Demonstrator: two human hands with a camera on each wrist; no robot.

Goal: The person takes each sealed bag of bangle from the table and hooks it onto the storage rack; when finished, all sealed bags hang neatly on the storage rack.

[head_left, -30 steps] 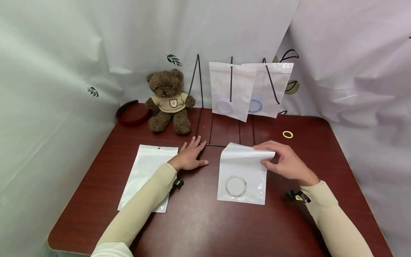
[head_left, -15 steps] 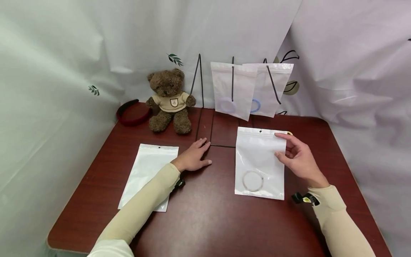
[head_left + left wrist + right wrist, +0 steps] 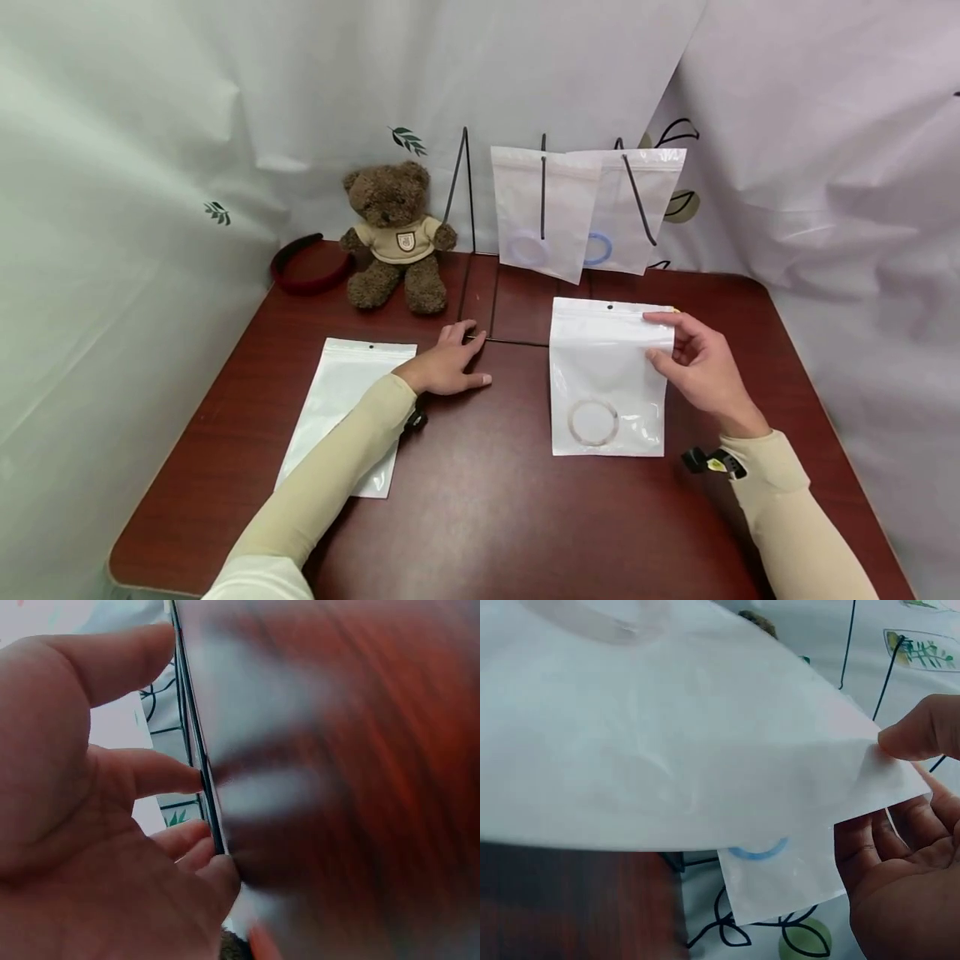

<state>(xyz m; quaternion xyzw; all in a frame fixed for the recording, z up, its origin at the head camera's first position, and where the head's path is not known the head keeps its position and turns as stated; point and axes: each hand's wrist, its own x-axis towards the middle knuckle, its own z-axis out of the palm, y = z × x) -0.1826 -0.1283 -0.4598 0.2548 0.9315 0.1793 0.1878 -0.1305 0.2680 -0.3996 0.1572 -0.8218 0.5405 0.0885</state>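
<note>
My right hand point(image 3: 701, 367) pinches the upper right edge of a white zip bag point(image 3: 607, 362). A pale ring-shaped bangle point(image 3: 592, 422) shows through the bag's lower part. In the right wrist view the thumb point(image 3: 922, 735) presses on the bag's corner, with the other fingers behind it. My left hand point(image 3: 447, 367) rests on the table, its fingers spread at the front wire of a black wire rack point(image 3: 517, 342). In the left wrist view its fingertips point(image 3: 191, 777) are right at that wire. A second white zip bag point(image 3: 341, 400) lies flat, partly under the left forearm.
Two white bags hang on the rack's hooks, one with a lilac ring point(image 3: 529, 247), the other with a blue ring point(image 3: 597, 248). A brown teddy bear point(image 3: 397, 237) sits left of the rack beside a dark red headband point(image 3: 311, 271). A yellow ring point(image 3: 677, 311) peeks out behind the right hand.
My right hand has carried the bag with the pale bangle right and towards the rack, and its folded top has straightened. The yellow ring is now mostly covered. The left hand has barely shifted.
</note>
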